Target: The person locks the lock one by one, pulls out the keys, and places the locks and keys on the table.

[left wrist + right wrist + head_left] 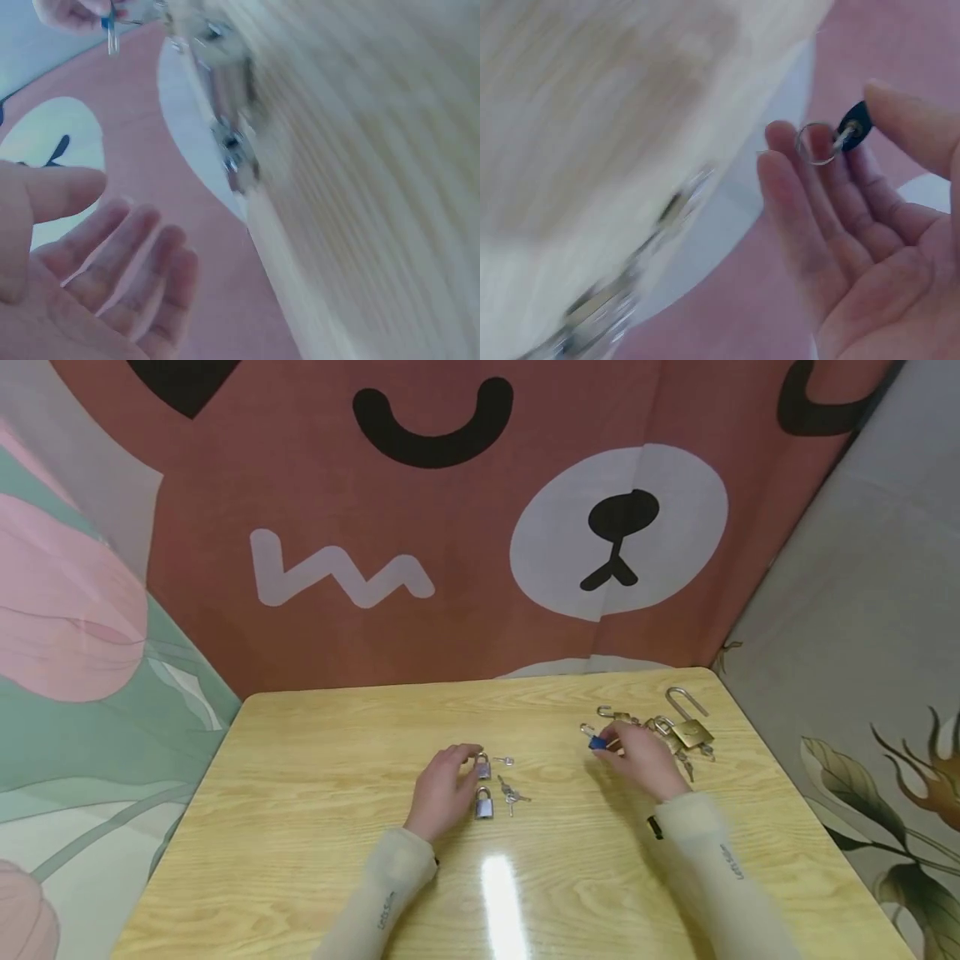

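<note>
My right hand (647,758) pinches a small blue padlock (597,742) with its shackle swung open, a little above the table. In the right wrist view the lock body (856,124) sits between thumb and fingers, and a key ring (815,144) hangs at it. My left hand (442,789) is beside two silver padlocks, an upper one (483,768) and a lower one (483,808). Its fingers are spread and hold nothing in the left wrist view; whether a fingertip touches the upper lock I cannot tell. Small keys (513,795) lie right of these locks.
Several brass padlocks and keys are grouped at the table's back right, among them a large brass padlock (692,733) with a long open shackle. A bear-patterned cloth (450,643) hangs behind the wooden table (315,827).
</note>
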A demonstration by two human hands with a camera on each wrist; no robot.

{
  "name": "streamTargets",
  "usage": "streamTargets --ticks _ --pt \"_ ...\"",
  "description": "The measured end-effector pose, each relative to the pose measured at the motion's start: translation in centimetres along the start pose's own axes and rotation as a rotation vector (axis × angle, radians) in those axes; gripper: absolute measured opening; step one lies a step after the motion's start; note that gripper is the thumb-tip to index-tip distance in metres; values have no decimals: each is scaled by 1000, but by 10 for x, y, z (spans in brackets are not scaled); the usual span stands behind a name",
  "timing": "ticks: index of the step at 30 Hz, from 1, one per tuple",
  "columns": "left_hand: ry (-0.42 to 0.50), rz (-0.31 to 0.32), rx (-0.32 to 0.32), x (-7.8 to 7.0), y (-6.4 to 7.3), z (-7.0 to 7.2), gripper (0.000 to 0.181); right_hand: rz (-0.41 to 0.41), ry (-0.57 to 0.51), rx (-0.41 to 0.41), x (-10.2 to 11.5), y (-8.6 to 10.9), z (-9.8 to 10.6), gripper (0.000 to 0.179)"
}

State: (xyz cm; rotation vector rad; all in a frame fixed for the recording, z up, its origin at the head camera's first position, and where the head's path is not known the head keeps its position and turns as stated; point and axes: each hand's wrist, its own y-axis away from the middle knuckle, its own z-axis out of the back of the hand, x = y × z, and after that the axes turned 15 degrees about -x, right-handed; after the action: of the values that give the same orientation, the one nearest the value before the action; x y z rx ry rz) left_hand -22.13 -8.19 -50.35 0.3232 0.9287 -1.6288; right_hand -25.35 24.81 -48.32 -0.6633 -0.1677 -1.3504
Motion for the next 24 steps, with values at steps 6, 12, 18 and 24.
streamTargets --ticks 6,12,18,24 --pt "179 37 78 -7 1 -4 27 128 -132 35 49 -1 -19 22" --pt "354 123 162 -9 2 -4 30 258 -236 93 92 5 -32 22" --pt "541 262 172 -9 2 -3 34 365 -297 98 111 5 -37 21" --pt "608 279 120 -10 2 1 28 352 -392 120 113 3 -39 21"
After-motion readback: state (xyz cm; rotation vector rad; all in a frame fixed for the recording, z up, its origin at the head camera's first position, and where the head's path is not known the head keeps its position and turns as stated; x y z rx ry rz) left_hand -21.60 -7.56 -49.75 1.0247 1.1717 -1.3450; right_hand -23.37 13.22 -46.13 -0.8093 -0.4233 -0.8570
